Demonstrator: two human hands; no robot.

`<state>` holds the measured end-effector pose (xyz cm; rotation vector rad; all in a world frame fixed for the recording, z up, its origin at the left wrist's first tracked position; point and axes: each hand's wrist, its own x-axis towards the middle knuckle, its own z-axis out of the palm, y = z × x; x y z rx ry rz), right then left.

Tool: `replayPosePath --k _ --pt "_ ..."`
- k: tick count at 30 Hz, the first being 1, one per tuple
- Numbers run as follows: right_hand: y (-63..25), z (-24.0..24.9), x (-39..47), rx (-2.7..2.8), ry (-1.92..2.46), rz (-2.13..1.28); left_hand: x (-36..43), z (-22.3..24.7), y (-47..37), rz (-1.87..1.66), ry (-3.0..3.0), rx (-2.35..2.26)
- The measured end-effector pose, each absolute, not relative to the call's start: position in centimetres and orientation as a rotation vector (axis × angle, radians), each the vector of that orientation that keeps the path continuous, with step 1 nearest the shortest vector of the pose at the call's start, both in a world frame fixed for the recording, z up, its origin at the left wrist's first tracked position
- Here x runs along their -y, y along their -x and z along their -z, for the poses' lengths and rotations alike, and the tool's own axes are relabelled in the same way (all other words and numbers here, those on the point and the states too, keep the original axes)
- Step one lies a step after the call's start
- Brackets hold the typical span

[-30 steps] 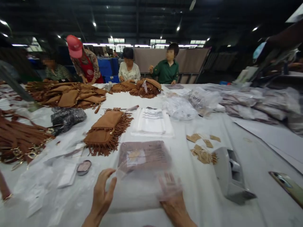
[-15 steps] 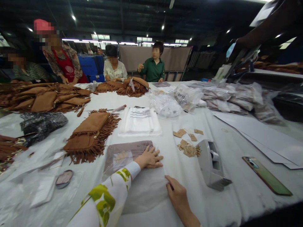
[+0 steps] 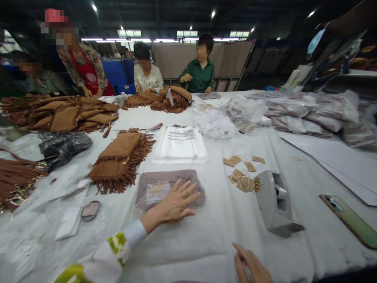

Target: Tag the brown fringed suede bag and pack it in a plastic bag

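Note:
A frosted plastic bag (image 3: pixel 188 236) lies flat in front of me, with a folded mauve-brown item (image 3: pixel 167 175) showing through its far half. A small clear packet (image 3: pixel 157 191) with something tan in it shows on that item. My left hand (image 3: pixel 176 202) rests on the bag over the item, palm down, fingers spread. Beside the bag's near right corner is my right hand (image 3: pixel 251 264), fingers apart, with nothing visible in it. The lower part of this hand is cut off by the frame.
A brown fringed bag (image 3: pixel 116 157) and a stack of white printed plastic bags (image 3: pixel 181 147) lie beyond. To the right are tan tags (image 3: pixel 243 181), a grey tape dispenser (image 3: pixel 277 204) and a phone (image 3: pixel 350 220). Several people work across the table, near piled fringed bags (image 3: pixel 64 118).
My right hand has come away from the bag's right edge toward me, its fingers parting. My left hand stays flat on the bag. The view has shifted slightly.

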<state>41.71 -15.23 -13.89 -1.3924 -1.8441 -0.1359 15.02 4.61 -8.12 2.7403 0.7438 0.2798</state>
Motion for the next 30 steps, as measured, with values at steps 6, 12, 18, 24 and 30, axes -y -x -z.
replayPosePath --k 6,12,18,24,30 --pt "-35.9 7.4 7.9 2.34 1.027 -0.17 3.7 9.4 -4.2 -0.211 -2.701 -0.892" --pt "-30.7 10.3 4.9 2.579 0.953 -0.587 6.0 12.7 -3.3 -0.076 -2.609 -0.959" --pt "-31.6 13.7 4.0 2.504 1.104 -0.366 4.4 11.4 -3.9 -0.138 -2.391 -1.229" --pt "-30.9 14.0 2.8 2.588 1.115 -0.264 3.3 11.2 -3.2 -0.085 -2.474 -1.218" --pt "-33.1 18.1 4.2 2.528 0.959 0.138 6.6 15.1 0.9 -0.089 -2.799 -1.192"
